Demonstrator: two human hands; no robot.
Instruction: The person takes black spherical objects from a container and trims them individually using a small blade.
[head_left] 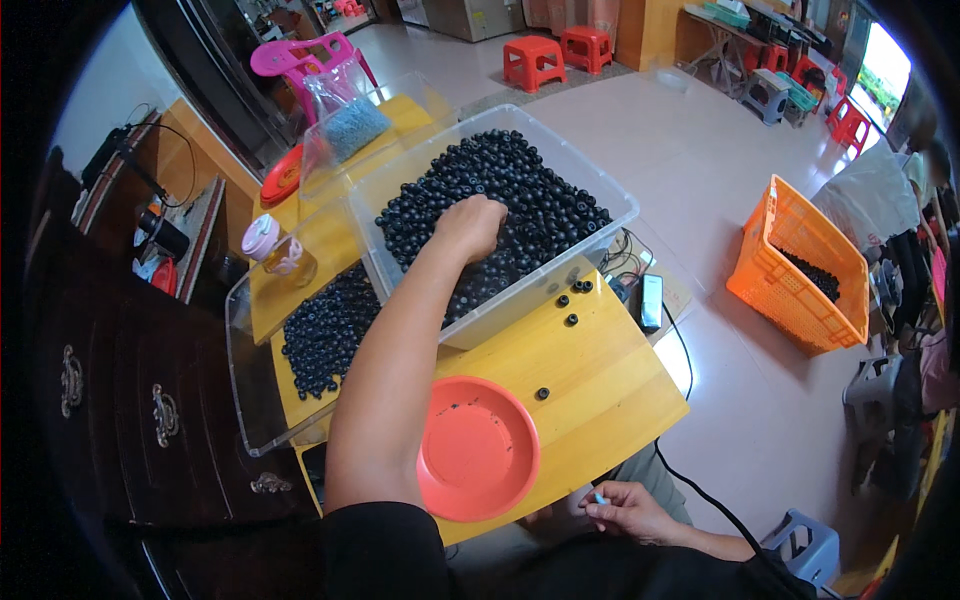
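Observation:
My left hand (470, 230) is down among many small round black pieces (540, 180) in a clear plastic bin (615, 215). Its fingers are curled and their tips are hidden, so what they grip cannot be made out. The black pieces look like little rings or caps with a hole. Low on the right, off the table's near edge, my right hand (635, 512) pinches a small light-blue piece (599, 498). Beneath my left forearm, a shallow red-orange basin (480, 450) sits on the yellow table (600, 400), with a few dark specks in it.
Left of the bin, a clear tray (240, 400) holds more black pieces; a lidded bottle (275, 250) stands there. Loose black pieces (543, 393) lie on the table. Behind is a bag of light-blue pieces (355, 125). An orange crate (790, 290) and a cable (690, 480) are at right.

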